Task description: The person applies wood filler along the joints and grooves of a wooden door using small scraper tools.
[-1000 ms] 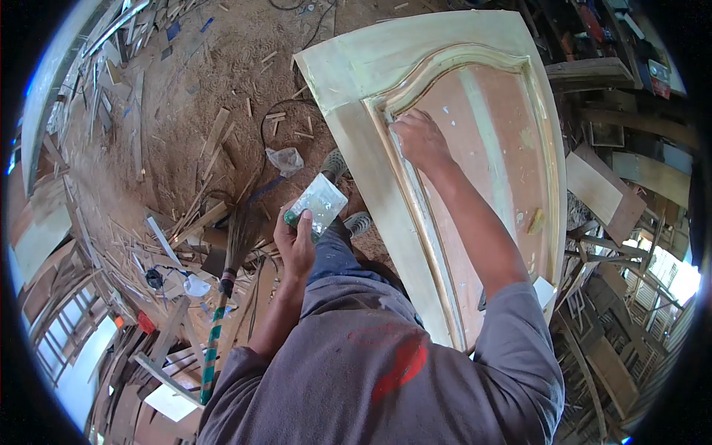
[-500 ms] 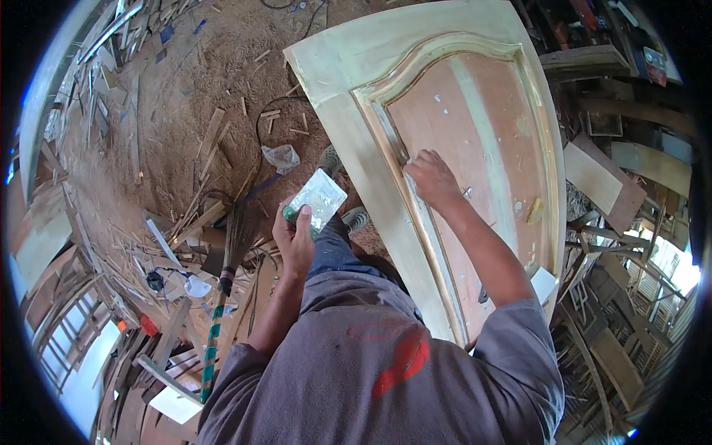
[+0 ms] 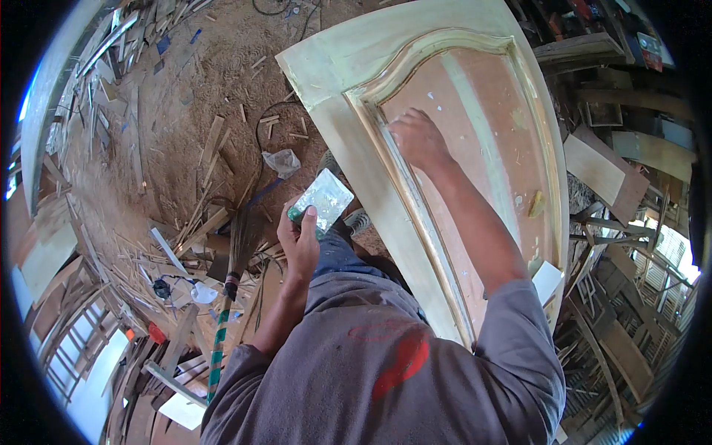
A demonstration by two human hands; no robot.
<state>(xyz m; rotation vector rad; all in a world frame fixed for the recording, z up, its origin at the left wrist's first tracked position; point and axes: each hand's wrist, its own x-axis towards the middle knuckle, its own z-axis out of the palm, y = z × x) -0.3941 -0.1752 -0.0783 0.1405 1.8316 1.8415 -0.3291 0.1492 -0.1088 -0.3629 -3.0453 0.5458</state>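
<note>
My left hand (image 3: 300, 243) grips a flat whitish rectangular plate (image 3: 326, 197), thumb on top. Greyish smears mark the plate, and something green shows under my thumb. My right hand (image 3: 421, 139) is closed, its fingers at the inner groove of the raised moulding (image 3: 400, 167) on a wooden door (image 3: 348, 144). Whatever it holds, if anything, is hidden by the fingers. The door's inner panel is reddish-brown with a pale green stripe and several white spots.
On the door's right side lie a yellowish lump (image 3: 535, 205) and a white block (image 3: 547, 282). A broom (image 3: 220, 337) with a green-striped handle stands left of my body. Wood scraps and a clear plastic bag (image 3: 282, 162) litter the dirt floor. Stacked boards (image 3: 604, 167) are at right.
My right hand has slid up along the moulding toward the door's arched end. My left hand and the plate have shifted only slightly.
</note>
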